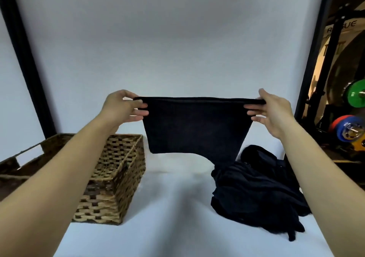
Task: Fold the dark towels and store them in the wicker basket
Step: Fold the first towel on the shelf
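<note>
Both arms reach out over a white table (177, 227), and a dark towel (197, 130) hangs in the middle of the frame, doubled over so its folded top edge runs straight between the two hands. The left hand (122, 106) pinches the towel's upper left corner, thumb on top and fingers curled underneath; the right hand (274, 108) pinches the upper right corner the same way. The towel's lower edge hangs clear of the table. At lower left sits the wicker basket (114, 179), partly behind the left forearm. At lower right a heap of dark towels (256, 189) lies crumpled on the table. At the right edge, beyond a black post, a gym rack carries coloured weight plates (353, 110) and the partly hidden lettering "ROGUE" (341, 26).
</note>
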Tool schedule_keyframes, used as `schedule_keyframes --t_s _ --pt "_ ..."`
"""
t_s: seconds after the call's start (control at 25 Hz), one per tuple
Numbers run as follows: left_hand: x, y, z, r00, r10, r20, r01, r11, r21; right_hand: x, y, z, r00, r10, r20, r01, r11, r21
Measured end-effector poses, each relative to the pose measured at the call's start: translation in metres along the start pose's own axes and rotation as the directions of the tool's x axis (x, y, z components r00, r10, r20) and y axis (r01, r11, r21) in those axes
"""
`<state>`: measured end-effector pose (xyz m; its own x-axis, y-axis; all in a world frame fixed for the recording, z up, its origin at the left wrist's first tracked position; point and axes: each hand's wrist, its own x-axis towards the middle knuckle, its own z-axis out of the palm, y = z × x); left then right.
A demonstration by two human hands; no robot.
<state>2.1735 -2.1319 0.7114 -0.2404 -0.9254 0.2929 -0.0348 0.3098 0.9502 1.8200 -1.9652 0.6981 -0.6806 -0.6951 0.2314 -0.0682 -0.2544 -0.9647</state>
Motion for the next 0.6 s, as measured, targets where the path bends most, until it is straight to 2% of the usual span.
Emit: schedule_keyframes --t_s 0.2,0.28,0.36,0.44,0.52,0.6 --pt "-0.071 -0.120 0.024 0.967 -0.179 0.182 0.155 0.978 0.138 -0.043 0.114 -0.043 0.950 0.312 0.026 -0.289 0.906 -0.309" --pt "-0.103 -0.178 0.024 0.926 -0.278 0.257 0.227 0.951 0.211 -0.071 0.150 -0.057 0.922 0.387 0.034 -0.340 0.847 -0.409" --pt "-0.128 -0.224 0.016 0.892 -0.347 0.290 0.288 0.930 0.228 -0.094 0.170 -0.064 0.911 0.413 -0.004 -0.377 0.826 -0.418" --pt "-0.143 -0.255 0.005 0.900 -0.334 0.279 0.294 0.940 0.176 -0.108 0.179 -0.064 0.900 0.433 -0.053 -0.415 0.812 -0.410" --pt "-0.151 -0.271 -0.003 0.932 -0.270 0.243 0.254 0.963 0.095 -0.114 0.181 -0.058 0.890 0.447 -0.088 -0.431 0.762 -0.483" --pt "-0.154 -0.278 -0.005 0.955 -0.192 0.227 0.180 0.981 0.073 -0.115 0.179 -0.047 0.914 0.376 -0.150 -0.391 0.721 -0.572"
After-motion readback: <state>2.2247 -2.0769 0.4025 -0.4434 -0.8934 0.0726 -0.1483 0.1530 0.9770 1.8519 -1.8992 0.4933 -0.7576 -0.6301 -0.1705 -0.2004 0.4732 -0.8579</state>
